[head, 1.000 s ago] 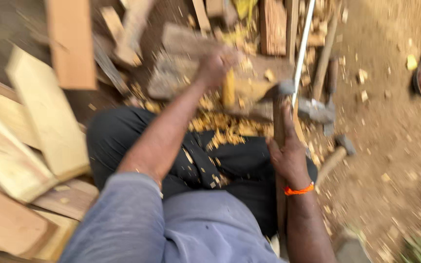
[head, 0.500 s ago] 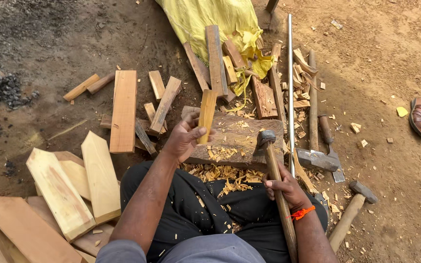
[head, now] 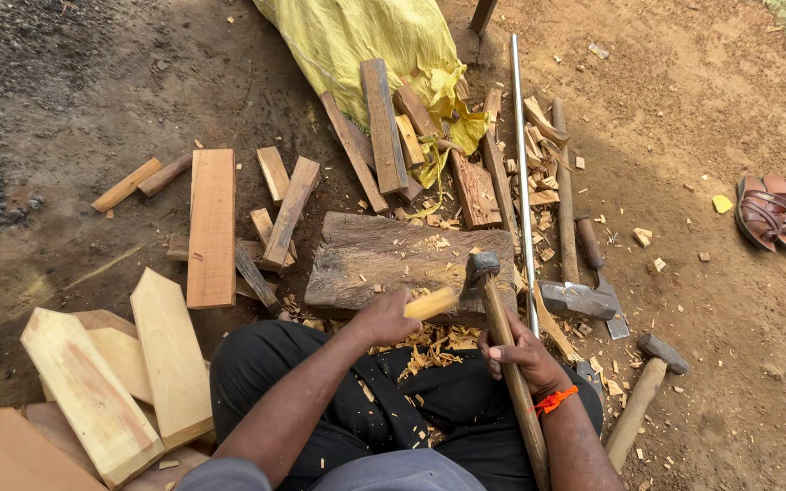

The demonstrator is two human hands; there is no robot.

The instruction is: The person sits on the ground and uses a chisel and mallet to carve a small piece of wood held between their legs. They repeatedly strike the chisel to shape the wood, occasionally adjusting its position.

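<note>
Two hands are at work low in the frame. The left hand (head: 382,318) is closed around the near end of a small pale wood piece (head: 431,303), whose long axis runs roughly left to right, its free end pointing right and slightly up toward the tool head. The piece is held over the near edge of a weathered chopping block (head: 384,259), centre of frame; whether it touches the block cannot be told.

The right hand (head: 518,350) is wrapped shut around the wooden handle of an adze-like tool (head: 500,350), gripped partway up the shaft. The handle runs from lower right up to a dark metal head (head: 481,266), seen just right of the piece's free end and over the block. Of the two, the left hand is nearer the piece; the tool head lies just beside it.

Pale shavings (head: 434,345) are scattered on the dark trousers and ground between the hands. Right of the block, a sledgehammer head (head: 577,300), a second hammer (head: 648,377) and a long metal rod (head: 522,173) lie close to the right forearm. Cut pointed boards (head: 93,391) are stacked at lower left, loose planks (head: 211,227) at centre left, a yellow sack (head: 366,45) at top, sandals (head: 770,214) at far right.
</note>
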